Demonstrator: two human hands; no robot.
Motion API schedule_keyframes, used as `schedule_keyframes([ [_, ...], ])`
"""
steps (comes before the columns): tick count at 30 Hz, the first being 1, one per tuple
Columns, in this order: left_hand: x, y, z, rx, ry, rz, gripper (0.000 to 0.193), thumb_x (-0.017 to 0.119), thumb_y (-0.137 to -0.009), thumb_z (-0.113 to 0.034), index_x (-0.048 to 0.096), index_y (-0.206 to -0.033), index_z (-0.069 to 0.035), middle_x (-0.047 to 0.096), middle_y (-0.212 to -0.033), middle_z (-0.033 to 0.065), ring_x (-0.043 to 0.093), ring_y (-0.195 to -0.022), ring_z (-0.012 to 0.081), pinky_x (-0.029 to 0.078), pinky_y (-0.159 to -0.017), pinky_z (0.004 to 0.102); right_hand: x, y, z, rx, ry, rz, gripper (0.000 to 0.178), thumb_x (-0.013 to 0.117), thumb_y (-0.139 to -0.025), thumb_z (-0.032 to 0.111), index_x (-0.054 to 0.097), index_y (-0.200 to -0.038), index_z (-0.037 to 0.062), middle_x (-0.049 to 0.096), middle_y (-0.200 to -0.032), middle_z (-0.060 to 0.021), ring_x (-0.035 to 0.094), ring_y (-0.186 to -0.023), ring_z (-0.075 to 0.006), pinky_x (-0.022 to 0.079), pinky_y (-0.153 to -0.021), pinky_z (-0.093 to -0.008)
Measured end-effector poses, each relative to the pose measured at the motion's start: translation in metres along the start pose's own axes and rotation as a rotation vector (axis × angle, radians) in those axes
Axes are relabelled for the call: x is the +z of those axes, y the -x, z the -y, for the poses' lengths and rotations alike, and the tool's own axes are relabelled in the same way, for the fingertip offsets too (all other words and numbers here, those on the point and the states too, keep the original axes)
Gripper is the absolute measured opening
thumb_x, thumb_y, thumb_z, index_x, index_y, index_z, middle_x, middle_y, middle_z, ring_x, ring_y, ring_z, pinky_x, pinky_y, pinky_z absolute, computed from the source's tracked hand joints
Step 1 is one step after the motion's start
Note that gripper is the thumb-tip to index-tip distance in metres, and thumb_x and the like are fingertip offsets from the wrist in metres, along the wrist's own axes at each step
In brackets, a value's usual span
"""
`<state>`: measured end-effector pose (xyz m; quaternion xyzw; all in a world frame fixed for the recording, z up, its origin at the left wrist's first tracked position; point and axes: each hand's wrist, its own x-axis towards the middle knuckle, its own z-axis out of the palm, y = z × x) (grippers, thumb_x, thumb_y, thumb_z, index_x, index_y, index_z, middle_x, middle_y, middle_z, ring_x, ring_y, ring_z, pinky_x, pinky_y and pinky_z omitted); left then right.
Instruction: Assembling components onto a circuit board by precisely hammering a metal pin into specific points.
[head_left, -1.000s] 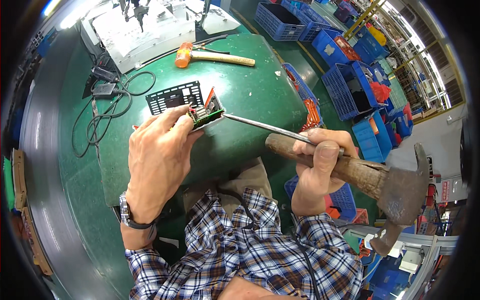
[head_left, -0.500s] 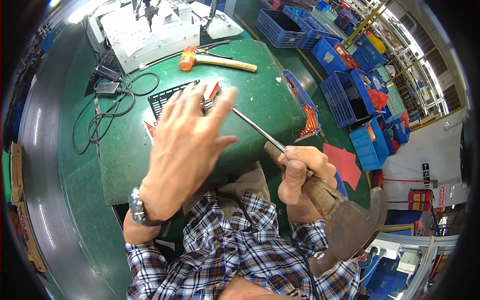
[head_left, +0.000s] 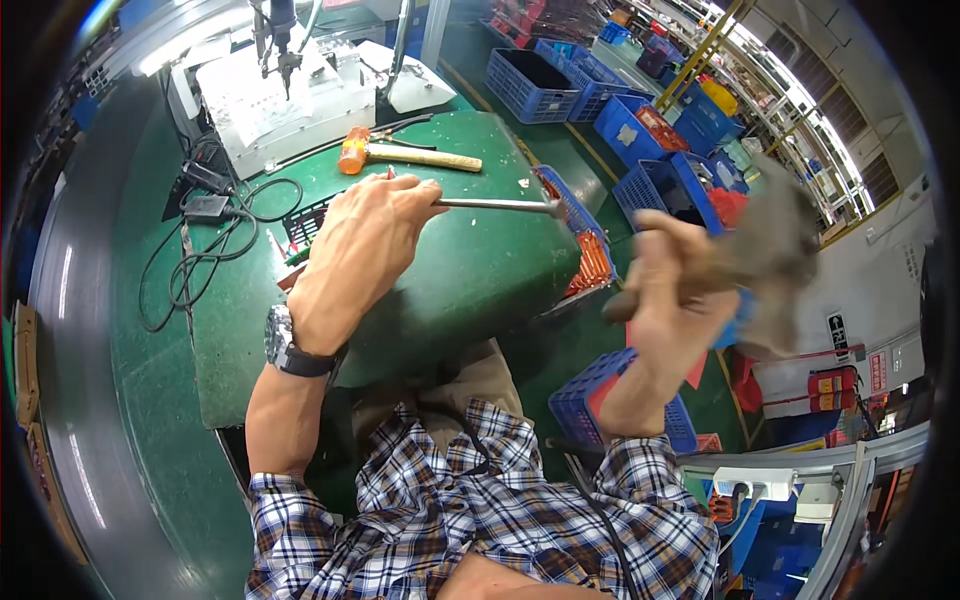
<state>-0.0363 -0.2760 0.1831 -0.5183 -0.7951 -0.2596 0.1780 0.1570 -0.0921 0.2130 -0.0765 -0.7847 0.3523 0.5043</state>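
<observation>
My left hand (head_left: 375, 235), with a watch on its wrist, is closed around one end of a thin metal rod (head_left: 490, 204) over the green table. The rod's free end points right and looks slightly flared. My right hand (head_left: 665, 300) grips a claw hammer (head_left: 775, 260) by its wooden handle, raised off the table's right side; both are smeared by motion. Partly hidden under my left hand lies a black perforated plate (head_left: 303, 222). Small red and green pieces show beside it. Beyond the left hand rests an orange-headed mallet (head_left: 425, 156) with a wooden handle.
A white machine (head_left: 300, 120) stands at the table's far side. Black cables (head_left: 205, 240) lie along the left edge. A blue basket of orange-red parts (head_left: 590, 262) sits against the table's right edge. Another blue crate (head_left: 590, 385) is near my right forearm.
My left hand has closed on the rod, which now lies more level. My right hand has let go of the rod and swung up and right with the hammer, whose head has turned upward.
</observation>
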Motion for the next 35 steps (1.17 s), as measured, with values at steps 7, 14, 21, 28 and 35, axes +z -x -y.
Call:
schedule_keyframes([
  [7, 0.004, -0.006, 0.008, 0.000, 0.052, 0.018, 0.018, 0.061, -0.095, -0.017, 0.061, -0.087, 0.000, 0.065, -0.082, 0.0158, 0.066, -0.081, 0.0372, 0.050, -0.069, 0.0482, 0.010, -0.014, -0.004, -0.110, 0.469, 0.391, 0.017, 0.067, -0.090, 0.005, 0.068, -0.105, 0.0000, 0.064, -0.074, -0.0199, 0.060, -0.058, -0.0140, 0.046, -0.056, -0.0305],
  [14, 0.003, -0.015, 0.003, 0.004, 0.093, 0.023, 0.017, 0.060, -0.096, -0.015, 0.064, -0.087, -0.001, 0.066, -0.079, 0.0189, 0.065, -0.076, 0.0394, 0.051, -0.070, 0.0480, -0.011, -0.035, 0.032, -0.054, 0.288, -0.068, 0.014, 0.069, -0.094, 0.015, 0.068, -0.097, 0.0014, 0.054, -0.060, -0.0011, 0.046, -0.052, -0.0126, 0.038, -0.052, -0.0284],
  [21, 0.002, -0.009, 0.016, -0.048, 0.035, 0.012, 0.018, 0.059, -0.096, -0.016, 0.066, -0.089, -0.002, 0.066, -0.078, 0.0202, 0.065, -0.077, 0.0398, 0.051, -0.071, 0.0486, -0.016, -0.060, 0.027, -0.028, 0.219, -0.107, 0.022, 0.066, -0.098, 0.020, 0.064, -0.085, 0.0023, 0.050, -0.057, 0.0026, 0.047, -0.052, -0.0048, 0.036, -0.048, -0.0297],
  [28, 0.011, -0.006, 0.032, 0.011, -0.021, -0.073, 0.017, 0.059, -0.096, -0.018, 0.066, -0.089, -0.004, 0.064, -0.076, 0.0190, 0.064, -0.077, 0.0389, 0.051, -0.071, 0.0479, 0.022, -0.052, -0.015, -0.046, 0.238, 0.378, 0.016, 0.070, -0.090, 0.009, 0.067, -0.100, -0.0029, 0.067, -0.069, -0.0156, 0.055, -0.052, -0.0222, 0.043, -0.053, -0.0311],
  [35, 0.006, 0.002, 0.022, -0.022, 0.035, -0.099, 0.015, 0.064, -0.094, -0.018, 0.064, -0.105, -0.007, 0.067, -0.090, 0.0183, 0.066, -0.085, 0.0386, 0.052, -0.075, 0.0465, 0.070, -0.008, -0.017, -0.024, -0.393, 0.476, 0.071, 0.073, -0.092, 0.015, 0.038, -0.153, 0.0077, 0.068, -0.118, -0.0180, 0.060, -0.065, -0.0115, 0.053, -0.064, -0.0275],
])
